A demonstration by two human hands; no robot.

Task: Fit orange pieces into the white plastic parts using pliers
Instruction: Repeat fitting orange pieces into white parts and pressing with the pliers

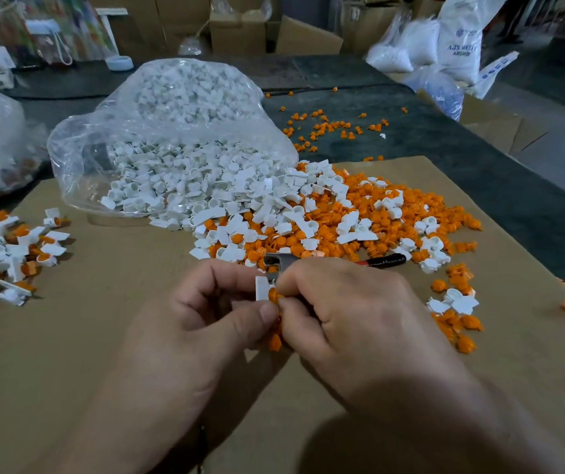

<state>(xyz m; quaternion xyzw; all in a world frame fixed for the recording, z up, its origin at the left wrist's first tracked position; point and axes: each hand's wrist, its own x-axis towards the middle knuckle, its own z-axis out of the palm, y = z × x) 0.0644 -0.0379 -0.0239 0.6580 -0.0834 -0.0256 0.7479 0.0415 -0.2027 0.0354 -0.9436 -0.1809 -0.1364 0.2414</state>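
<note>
— Two hands meet low in the centre of the view. What does each one hold?

— The left hand (205,313) pinches a white plastic part (261,288) between its thumb and curled fingers. The right hand (352,309) pinches an orange piece (273,295) with thumb and forefinger, and the piece touches the white part's right side.

— Where are the pliers?

— The pliers (276,263) show a metal head just above the fingertips. A red-and-black handle sticks out to the right from behind the right hand. I cannot tell whether that hand grips them.

— What lies around the hands?

— Everything rests on a brown cardboard sheet (103,319) laid over a dark table (445,148). Behind the hands spreads a mixed pile (342,217) of loose orange pieces and white parts. It spills from a clear plastic bag (171,107) full of white parts. At the left edge sits a heap (11,258) of white parts with orange showing in them. A stray orange piece (275,342) lies on the cardboard just below the fingers.
</note>
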